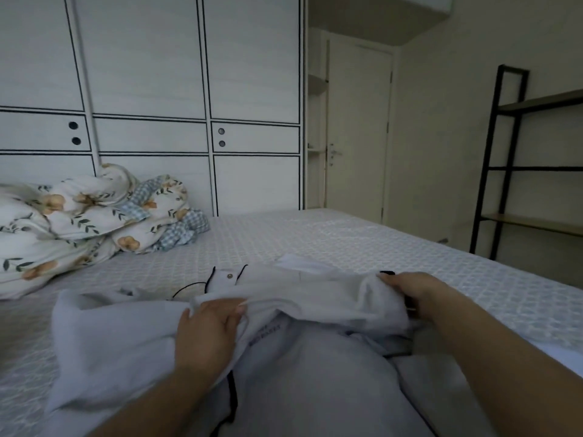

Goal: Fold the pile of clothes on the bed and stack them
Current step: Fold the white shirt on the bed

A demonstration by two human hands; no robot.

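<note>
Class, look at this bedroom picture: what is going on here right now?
A person stands over a bed handling a white garment with dark trim that lies on it. The left hand and the right hand each grip a bunched edge of the cloth, which is not yet folded flat. A rumpled floral duvet sits at the far left. No finished stack shows.

1. Built-in wardrobe (151,89): white panels outlined in dark lines, with paired round holes, filling the far wall.
2. Closed pale door (356,137) with a lever handle, right of the wardrobe.
3. Black-framed ladder shelf (517,171) with wooden boards against the cream right wall.
4. Floral duvet (79,219) bunched at left.
5. Dim, even lighting.
</note>
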